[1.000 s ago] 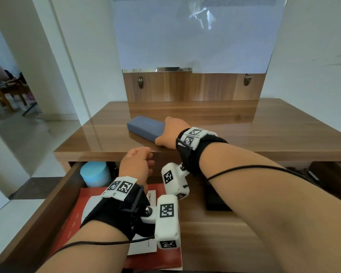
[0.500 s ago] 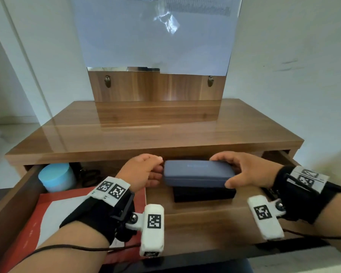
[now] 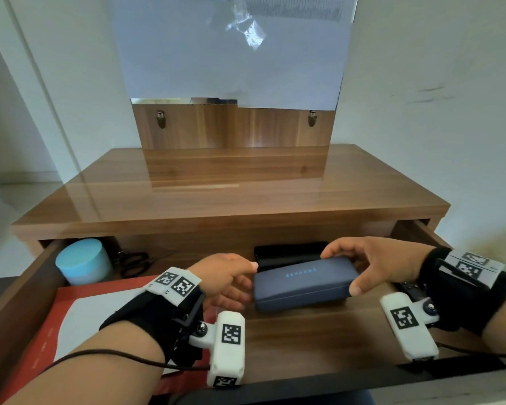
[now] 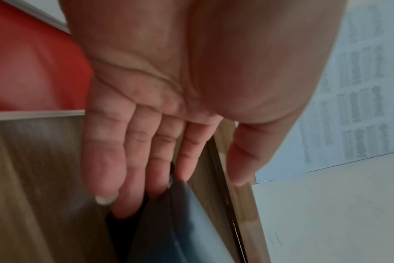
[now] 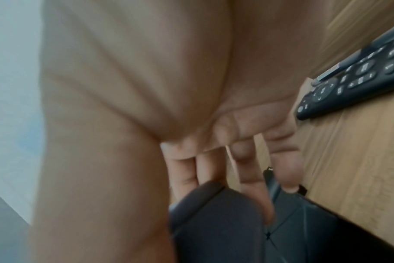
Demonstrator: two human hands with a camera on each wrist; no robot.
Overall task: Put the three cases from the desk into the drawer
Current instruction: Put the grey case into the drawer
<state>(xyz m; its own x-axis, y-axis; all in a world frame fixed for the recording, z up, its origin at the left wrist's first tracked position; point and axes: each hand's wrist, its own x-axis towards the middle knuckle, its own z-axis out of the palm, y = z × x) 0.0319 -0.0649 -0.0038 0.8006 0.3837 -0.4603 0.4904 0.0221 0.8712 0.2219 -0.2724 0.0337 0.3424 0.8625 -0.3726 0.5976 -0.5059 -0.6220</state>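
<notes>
The right hand grasps the right end of the blue case: the thumb lies on the front edge and the fingers curl over the rear edge. The left hand meets the left end of the same case. In the left wrist view its fingers extend nearly straight, their tips touching the end of the case, while the thumb stands apart from it. The hand is therefore released rather than clamped.

The blue case sits inside the open drawer, tilted slightly, with its right end further back. Whether it rests on the drawer floor cannot be determined. Directly behind it lies a black case, partly covered by the blue one.

The right wrist view shows the right-hand fingers reaching down over the end of the blue case, with a dark quilted surface beside it. It also shows a remote control on the drawer floor to the right; in the head view this item is mostly hidden behind the right wrist.

The head view alone shows the left part of the drawer: a light blue round tub in the rear left corner, black scissors just beside it, and a red and white booklet on the floor under the left forearm. The desk top above the drawer carries a mirror covered with paper.
</notes>
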